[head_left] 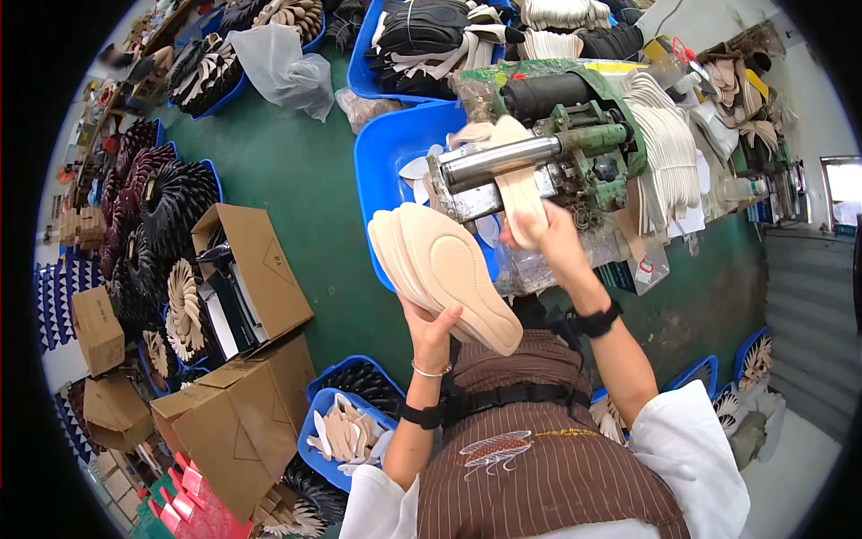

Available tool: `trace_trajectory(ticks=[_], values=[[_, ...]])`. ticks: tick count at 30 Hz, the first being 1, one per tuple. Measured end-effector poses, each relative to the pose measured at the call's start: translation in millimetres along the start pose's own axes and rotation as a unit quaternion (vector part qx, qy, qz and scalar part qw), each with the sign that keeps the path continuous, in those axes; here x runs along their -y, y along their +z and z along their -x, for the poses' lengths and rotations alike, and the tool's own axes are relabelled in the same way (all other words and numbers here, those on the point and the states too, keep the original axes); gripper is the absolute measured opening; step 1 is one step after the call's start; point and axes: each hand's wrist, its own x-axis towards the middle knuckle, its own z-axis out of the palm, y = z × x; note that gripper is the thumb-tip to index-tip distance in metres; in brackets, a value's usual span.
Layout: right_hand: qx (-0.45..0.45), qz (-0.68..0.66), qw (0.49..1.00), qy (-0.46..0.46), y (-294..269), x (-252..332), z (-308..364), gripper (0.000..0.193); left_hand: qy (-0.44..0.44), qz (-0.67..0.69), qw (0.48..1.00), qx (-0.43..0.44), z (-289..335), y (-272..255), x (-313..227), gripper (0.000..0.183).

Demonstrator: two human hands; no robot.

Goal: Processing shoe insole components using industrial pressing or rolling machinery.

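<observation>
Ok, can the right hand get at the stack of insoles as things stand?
Probably not straight away: the right hand has its grip on a single insole at the metal roller, though the stack of insoles is close by.

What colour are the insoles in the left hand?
The insoles are pale beige, seen best in the head view.

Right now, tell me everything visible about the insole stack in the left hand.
The insole stack is pale beige, several pieces fanned leftward; exact count unclear. They look like padded, fabric-faced foam. The top one shows a curved, stitched-looking outline. It's tilted, broad ends upper left, narrow ends lower right, gripped by the left hand, thumb on top, below the metal roller.
</observation>
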Motion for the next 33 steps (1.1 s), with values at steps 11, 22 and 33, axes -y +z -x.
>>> trace_trajectory(ticks=[11,22,33], values=[[0.008,0.164,0.981,-0.098,33.8,2.8,60.1,0.069,-0.107,0.069,0.990,0.056,-3.4,7.6,5.1,0.081],[-0.037,-0.046,0.992,-0.115,8.2,-9.2,68.3,0.072,-0.115,0.091,0.989,0.026,-11.6,-8.2,3.2,0.077],[-0.102,0.021,0.980,-0.171,-20.7,-5.6,-1.8,0.048,-0.134,0.189,0.961,0.151,-6.9,-6.1,-19.7,0.087]])
